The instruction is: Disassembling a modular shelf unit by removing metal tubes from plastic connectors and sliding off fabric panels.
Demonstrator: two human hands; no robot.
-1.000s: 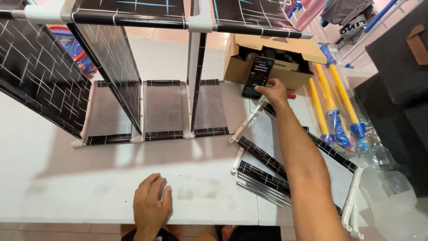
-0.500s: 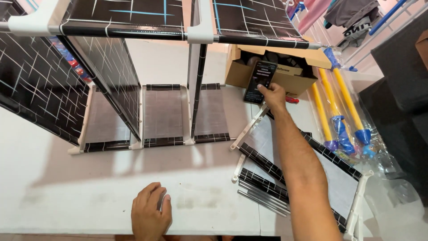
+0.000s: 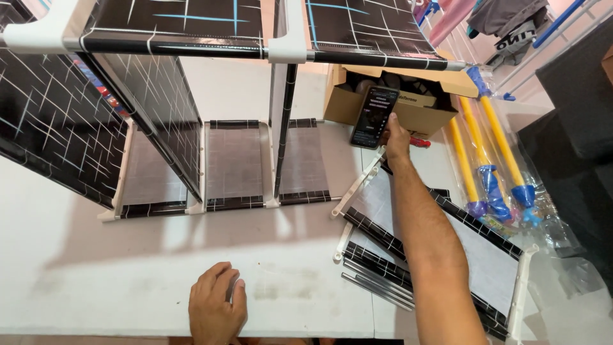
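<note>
Nearest, left hand flat on the white bench, fingers loosely curled, gripping nothing, likely planted there as a brace for the long reach across.

Just right of those fingers and a little beyond: thin dark rods side by side on the bench, touching the near edge of a stack of flat shelf panels (black cross-hatched borders, pale grey middles, white plastic end pieces). Stacked flat and close to hand, seemingly as parts in waiting. Right forearm stretched out over that stack.

Further out, right hand with fingers clenched around the lower end of a dark phone, screen lit and tilted back toward the head, probably held so for reading. Phone off the bench, in the air just before an open cardboard box; box directly behind the fingers, flaps up, dark contents too dim to name.

Right of the right-hand fingers: long yellow tubes with blue ends in a clear plastic bag, lying on the bench.

Left of those fingers and reaching overhead: a partly built rack lying on its side, black patterned panels in white connectors and dark poles, open bays facing the camera.

Farthest back, upper right: clothes on a drying rack, well apart from both hands.
</note>
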